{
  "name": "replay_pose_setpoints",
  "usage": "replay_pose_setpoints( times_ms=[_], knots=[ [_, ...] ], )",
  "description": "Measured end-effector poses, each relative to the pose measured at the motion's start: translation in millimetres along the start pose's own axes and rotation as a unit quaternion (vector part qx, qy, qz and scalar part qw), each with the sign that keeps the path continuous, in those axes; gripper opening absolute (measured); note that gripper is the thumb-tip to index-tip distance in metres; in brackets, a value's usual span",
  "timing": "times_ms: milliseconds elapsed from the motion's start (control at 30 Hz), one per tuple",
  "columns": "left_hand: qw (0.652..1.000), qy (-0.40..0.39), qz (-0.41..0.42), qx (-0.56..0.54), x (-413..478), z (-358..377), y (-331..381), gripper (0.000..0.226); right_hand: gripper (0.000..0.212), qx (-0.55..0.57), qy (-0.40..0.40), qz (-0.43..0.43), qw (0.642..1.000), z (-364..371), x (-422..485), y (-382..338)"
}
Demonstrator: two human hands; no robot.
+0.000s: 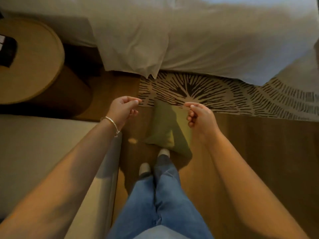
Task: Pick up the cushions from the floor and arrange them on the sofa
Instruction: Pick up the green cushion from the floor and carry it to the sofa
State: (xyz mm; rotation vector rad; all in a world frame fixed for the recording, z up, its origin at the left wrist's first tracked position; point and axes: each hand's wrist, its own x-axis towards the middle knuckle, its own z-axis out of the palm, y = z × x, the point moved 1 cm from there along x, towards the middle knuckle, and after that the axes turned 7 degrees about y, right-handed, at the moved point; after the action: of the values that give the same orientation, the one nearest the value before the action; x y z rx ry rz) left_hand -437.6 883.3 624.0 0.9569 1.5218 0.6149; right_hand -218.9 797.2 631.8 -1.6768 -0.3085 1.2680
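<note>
From the head camera, looking straight down, the person stands on the wooden floor (pixel 259 152) with both arms stretched forward. The left hand (pixel 123 107) has its fingers loosely curled with thumb and forefinger nearly touching, holding nothing. The right hand (pixel 200 116) is curled the same way, also empty. Between and below them lies an olive-green cushion (pixel 165 128) on the floor, just ahead of the feet, its far edge meeting the patterned rug (pixel 224 95). The sofa (pixel 34 152) runs along the left, close beside the person's left arm. A white-sheeted bed (pixel 207 40) fills the top. I judge this the reach before the pickup: the hands must drop, open, and take the cushion by its sides.
</note>
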Motion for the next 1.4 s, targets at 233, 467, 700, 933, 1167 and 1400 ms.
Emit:
replay_pose_setpoints(
  times_ms=[233, 467, 700, 933, 1167, 1400],
  knots=[
    [0.997, 0.023, -0.069, 0.030, 78.1, 52.9, -27.2, 0.020, 0.021, 0.021, 0.106, 0.104, 0.989, -42.5, 88.0, 35.7],
    [0.987, -0.002, -0.131, 0.094, 213.3, 99.7, -116.2, 0.022, 0.014, -0.011, 0.176, 0.163, 0.971, -77.8, 219.0, 134.9],
    [0.971, -0.036, -0.189, 0.143, 340.4, 155.2, -268.4, 0.024, 0.015, -0.122, 0.158, 0.202, 0.959, -95.5, 344.0, 295.7],
    [0.954, -0.065, -0.210, 0.202, 417.9, 203.3, -419.7, 0.034, 0.056, -0.237, 0.165, 0.169, 0.942, -121.5, 438.2, 421.0],
    [0.942, -0.106, -0.260, 0.183, 457.5, 232.3, -495.9, 0.079, 0.097, -0.208, 0.248, 0.220, 0.920, -169.3, 500.0, 463.2],
    [0.978, -0.051, -0.178, 0.094, 425.1, 216.6, -466.9, 0.086, 0.051, -0.104, 0.087, 0.186, 0.973, -139.9, 466.1, 438.0]
  ],
)
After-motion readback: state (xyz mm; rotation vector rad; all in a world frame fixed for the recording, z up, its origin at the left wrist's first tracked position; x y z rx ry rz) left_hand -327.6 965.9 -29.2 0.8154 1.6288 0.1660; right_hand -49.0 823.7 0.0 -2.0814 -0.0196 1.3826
